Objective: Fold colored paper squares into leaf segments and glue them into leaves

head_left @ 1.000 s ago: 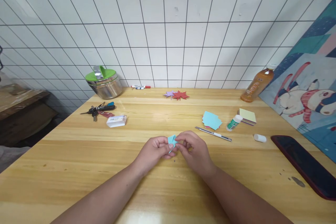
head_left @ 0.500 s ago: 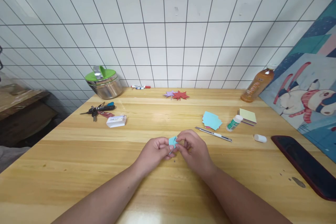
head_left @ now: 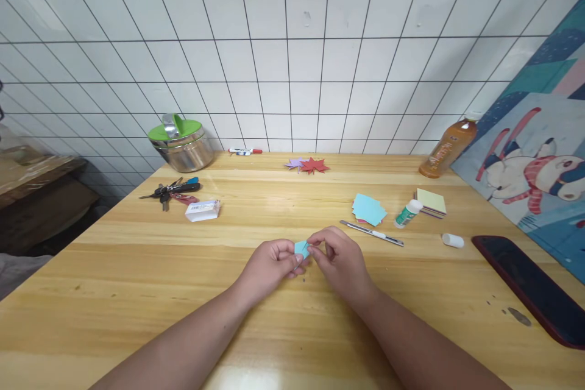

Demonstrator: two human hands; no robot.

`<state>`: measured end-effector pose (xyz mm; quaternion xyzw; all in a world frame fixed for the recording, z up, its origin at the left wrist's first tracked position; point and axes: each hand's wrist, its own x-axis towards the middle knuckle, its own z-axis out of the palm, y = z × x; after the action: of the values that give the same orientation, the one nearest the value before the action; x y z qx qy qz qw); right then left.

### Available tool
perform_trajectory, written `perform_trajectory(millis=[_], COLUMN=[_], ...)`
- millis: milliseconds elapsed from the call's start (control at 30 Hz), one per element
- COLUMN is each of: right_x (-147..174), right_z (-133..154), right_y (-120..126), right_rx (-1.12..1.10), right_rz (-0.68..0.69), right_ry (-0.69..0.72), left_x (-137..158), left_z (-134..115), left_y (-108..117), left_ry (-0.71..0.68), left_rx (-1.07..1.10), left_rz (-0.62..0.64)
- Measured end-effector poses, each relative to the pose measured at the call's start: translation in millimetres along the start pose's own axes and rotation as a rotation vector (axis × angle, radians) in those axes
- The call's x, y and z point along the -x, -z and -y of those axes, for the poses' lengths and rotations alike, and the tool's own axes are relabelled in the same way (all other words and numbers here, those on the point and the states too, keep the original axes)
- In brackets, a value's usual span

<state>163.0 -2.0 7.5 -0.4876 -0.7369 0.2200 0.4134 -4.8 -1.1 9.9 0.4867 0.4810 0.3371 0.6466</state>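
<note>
Two bare hands over the table (head_left: pixel 150 304), both on one small blue paper (head_left: pixel 300 248). Left hand (head_left: pixel 270 261) grasps the paper from its left, thumb on top, fingers behind. Right hand (head_left: pixel 340 256) pinches the paper's right edge with thumb and index fingertip, other fingers curled. Paper is between the two hands, near the middle of the table; dark crease or slit on its face by the right fingertips. Can't tell whether paper touches the table.

Right part of table: blue sheets (head_left: pixel 369 209) in a loose pile, pinkish edge under them; knife (head_left: pixel 372 233) lying slanted just in front; glue stick (head_left: pixel 408 214) just beside a pad (head_left: pixel 430 202); white cylinder (head_left: pixel 453 241) on its side; phone (head_left: pixel 532 289) screen up. Back right: amber bottle (head_left: pixel 448 147) near a panel (head_left: pixel 534 164) with a skiing animal picture.

Back middle: purple leaf (head_left: pixel 294 163) and red leaf (head_left: pixel 314 165), overlapping. Left: pot (head_left: pixel 189 155) with green lid, marker (head_left: pixel 245 152) by the wall (head_left: pixel 265 61), keys (head_left: pixel 167 192), box (head_left: pixel 203 212) right of keys
</note>
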Motion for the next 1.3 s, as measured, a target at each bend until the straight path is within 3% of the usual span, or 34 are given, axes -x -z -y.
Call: perform_trajectory(millis=[400,667,833,1300], right_x=[2.8,3.4,2.9,1.1], right_z=[1.7,7.4,2.5,-2.5], right_y=[2.7,6.6,4.2,5.6], right_rx=[0.079,0.068,0.073,0.172], right_rz=[-0.027,0.095,0.065,0.168], right_ry=[0.046,0.189,0.171,0.268], left_x=[3.7,3.2,2.1,2.2], left_z=[-3.3,-4.7,-4.6,-3.3], left_y=[1.3,0.7,2.2,6.2], left_ry=[0.082,0.06,0.066,0.085], left_rx=[0.024,0.005,0.039,0.164], left_rz=[0.048,-0.008,-0.001,0.052])
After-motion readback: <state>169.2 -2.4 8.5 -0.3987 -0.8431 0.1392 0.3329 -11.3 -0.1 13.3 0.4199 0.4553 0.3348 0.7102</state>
